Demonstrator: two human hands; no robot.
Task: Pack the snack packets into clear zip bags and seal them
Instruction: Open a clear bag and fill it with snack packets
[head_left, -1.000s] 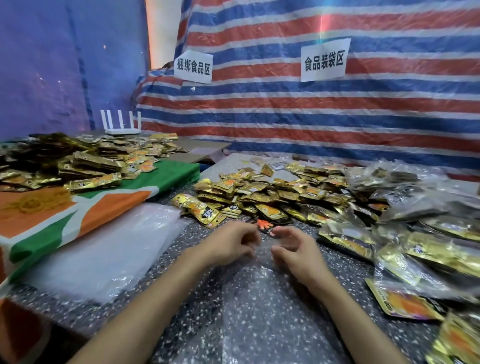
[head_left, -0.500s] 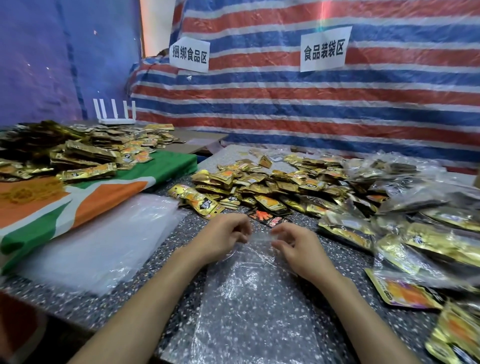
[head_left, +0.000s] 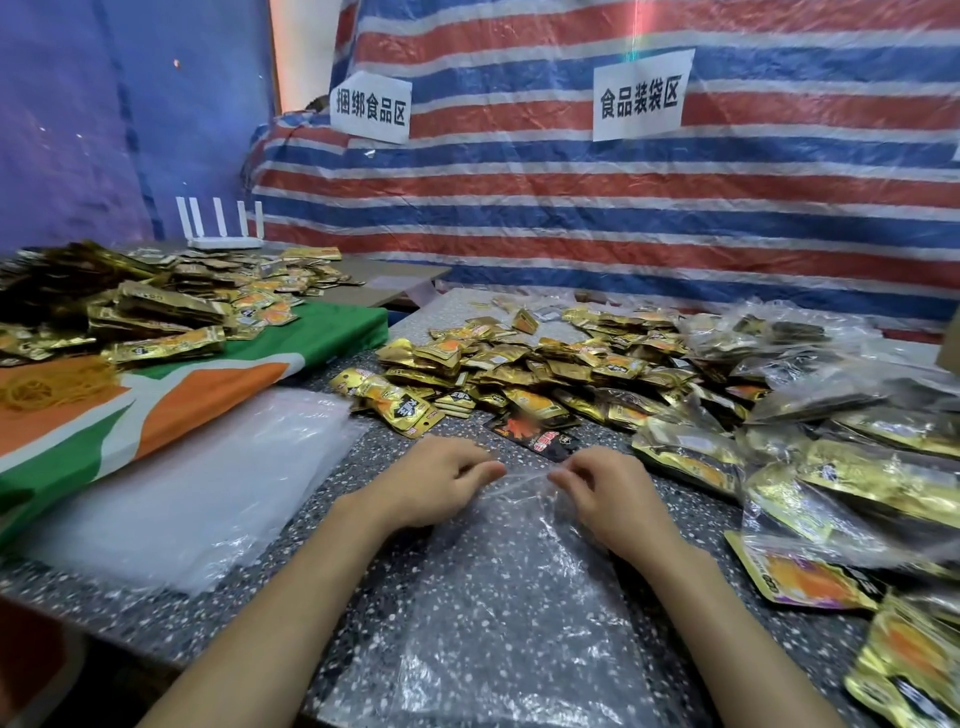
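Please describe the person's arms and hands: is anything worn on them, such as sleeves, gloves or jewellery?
The left hand and right hand are bare: no gloves, no visible rings. The left forearm and right forearm are uncovered to the frame's edge, with no sleeve, watch or bracelet showing.

Speckled table carries loose snack packets and clear zip bags.

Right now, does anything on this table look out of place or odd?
One thing: a black-and-red packet lies just beyond the left hand and right hand, dark against the gold packet pile behind it. Both hands pinch the mouth of a clear zip bag, crumpled and empty.
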